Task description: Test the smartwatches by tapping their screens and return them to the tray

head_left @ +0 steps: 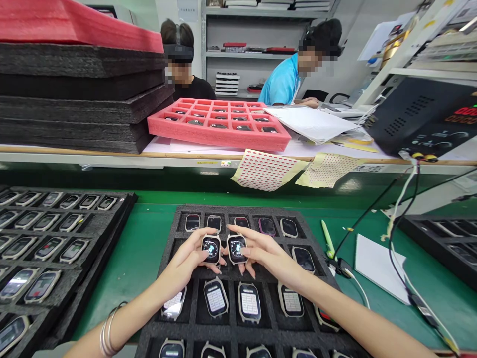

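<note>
My left hand (194, 252) grips a smartwatch without a strap (211, 248), its screen lit with a round dial. In my right hand (257, 246) is a second smartwatch (237, 248) with a similar lit dial. The two watches are held side by side, close together, faces up. Both hands are over a black foam tray (233, 318) with square compartments. Several watch bodies lie in it, some with lit white screens, like the watch (249, 302) below my right hand. My fingers and palms hide part of the tray's second row.
At left, more black foam trays (128, 201) hold watch bodies. A pen (328, 237), cables (395, 271) and white paper (380, 268) lie right. The shelf carries a pink foam tray (219, 136), stacked foam (74, 107) and a power supply (421, 117). Two people sit behind it.
</note>
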`<state>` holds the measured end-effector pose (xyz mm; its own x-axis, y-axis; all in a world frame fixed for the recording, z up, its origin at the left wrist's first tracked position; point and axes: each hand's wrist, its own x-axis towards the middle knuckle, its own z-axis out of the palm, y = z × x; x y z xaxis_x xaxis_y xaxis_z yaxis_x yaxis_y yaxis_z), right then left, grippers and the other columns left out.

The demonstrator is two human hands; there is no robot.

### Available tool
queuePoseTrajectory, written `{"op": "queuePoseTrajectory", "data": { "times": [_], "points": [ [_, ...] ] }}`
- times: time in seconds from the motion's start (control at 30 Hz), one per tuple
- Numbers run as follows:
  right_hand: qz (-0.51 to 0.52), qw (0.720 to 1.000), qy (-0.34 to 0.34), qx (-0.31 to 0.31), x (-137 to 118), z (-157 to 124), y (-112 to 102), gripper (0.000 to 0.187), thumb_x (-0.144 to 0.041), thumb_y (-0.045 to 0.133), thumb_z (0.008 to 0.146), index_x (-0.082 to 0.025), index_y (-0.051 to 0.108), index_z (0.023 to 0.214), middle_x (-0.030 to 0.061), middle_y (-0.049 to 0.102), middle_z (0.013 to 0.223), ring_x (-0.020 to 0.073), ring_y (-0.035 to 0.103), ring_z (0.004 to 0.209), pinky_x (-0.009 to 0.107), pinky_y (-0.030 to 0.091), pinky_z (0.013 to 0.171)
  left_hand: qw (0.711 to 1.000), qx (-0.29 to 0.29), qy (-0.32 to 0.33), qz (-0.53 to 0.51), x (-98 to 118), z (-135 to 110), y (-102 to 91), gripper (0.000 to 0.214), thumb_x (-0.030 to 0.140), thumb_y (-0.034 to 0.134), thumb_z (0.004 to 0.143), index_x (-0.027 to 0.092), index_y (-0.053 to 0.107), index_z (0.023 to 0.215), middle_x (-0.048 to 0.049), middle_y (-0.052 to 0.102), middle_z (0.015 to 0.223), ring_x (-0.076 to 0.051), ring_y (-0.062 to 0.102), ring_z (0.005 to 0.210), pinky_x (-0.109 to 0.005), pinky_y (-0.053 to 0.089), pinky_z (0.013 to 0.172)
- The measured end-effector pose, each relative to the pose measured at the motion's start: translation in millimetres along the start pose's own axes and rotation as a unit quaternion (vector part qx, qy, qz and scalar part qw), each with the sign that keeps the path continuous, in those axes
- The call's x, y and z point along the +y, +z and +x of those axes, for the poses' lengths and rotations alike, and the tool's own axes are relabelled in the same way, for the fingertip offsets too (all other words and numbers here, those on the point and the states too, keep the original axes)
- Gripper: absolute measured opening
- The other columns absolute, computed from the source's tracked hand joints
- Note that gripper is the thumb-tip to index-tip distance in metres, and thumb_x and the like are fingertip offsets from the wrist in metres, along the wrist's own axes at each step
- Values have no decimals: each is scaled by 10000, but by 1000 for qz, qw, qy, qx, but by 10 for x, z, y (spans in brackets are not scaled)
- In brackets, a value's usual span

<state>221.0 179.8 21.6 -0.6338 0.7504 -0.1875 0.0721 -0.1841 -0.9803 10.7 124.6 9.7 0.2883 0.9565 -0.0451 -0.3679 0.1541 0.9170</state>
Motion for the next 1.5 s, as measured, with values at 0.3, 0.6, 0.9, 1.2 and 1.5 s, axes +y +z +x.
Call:
{"op": "queuePoseTrajectory", "data": {
  "times": [0.3, 0.6, 0.9, 1.2, 1.5],
  "points": [
    [-9, 1000, 2, -2, -56, -8, 16, 514, -301, 574, 852, -151, 477, 1334, 74, 695, 869, 133, 633, 549, 200, 455, 443, 1000, 9, 6, 30, 16, -14, 13, 330, 135, 443, 868, 196, 488, 1190, -82, 634, 1003, -212, 625, 889, -325, 539, 730],
    [-56, 998, -21, 0, -61, -67, 62, 520, -292, 634, 840, -148, 467, 1310, 65, 687, 923, 112, 633, 594, 196, 473, 490, 998, -13, 14, 55, -2, -16, 5, 314, 156, 458, 875, 200, 466, 1185, -80, 622, 1005, -217, 621, 897, -318, 542, 710],
    [-283, 957, -34, -51, -149, -77, -23, 513, -222, 663, 782, -186, 482, 1261, 57, 654, 924, 195, 638, 758, 304, 528, 658, 999, 20, 35, -13, 29, -4, -40, 434, 100, 528, 795, 211, 459, 1210, -79, 616, 1044, -233, 619, 922, -356, 529, 749],
    [-450, 888, -92, -9, -277, -262, -333, 528, -399, 592, 875, -289, 439, 1368, 68, 471, 1289, 257, 458, 1195, 377, 373, 1013, 1000, 7, 5, 11, 119, -60, -54, 286, 236, 587, 867, 163, 503, 1131, -142, 666, 1016, -225, 656, 852, -315, 555, 671],
    [-501, 858, -83, 80, -99, -449, -604, 282, -391, 461, 939, -210, 598, 1107, 88, 602, 1030, 216, 576, 818, 368, 480, 793, 999, 6, 23, 26, 99, -34, -86, 324, 302, 644, 829, 149, 536, 1092, -133, 678, 938, -215, 662, 776, -282, 554, 578]
  ]
}}
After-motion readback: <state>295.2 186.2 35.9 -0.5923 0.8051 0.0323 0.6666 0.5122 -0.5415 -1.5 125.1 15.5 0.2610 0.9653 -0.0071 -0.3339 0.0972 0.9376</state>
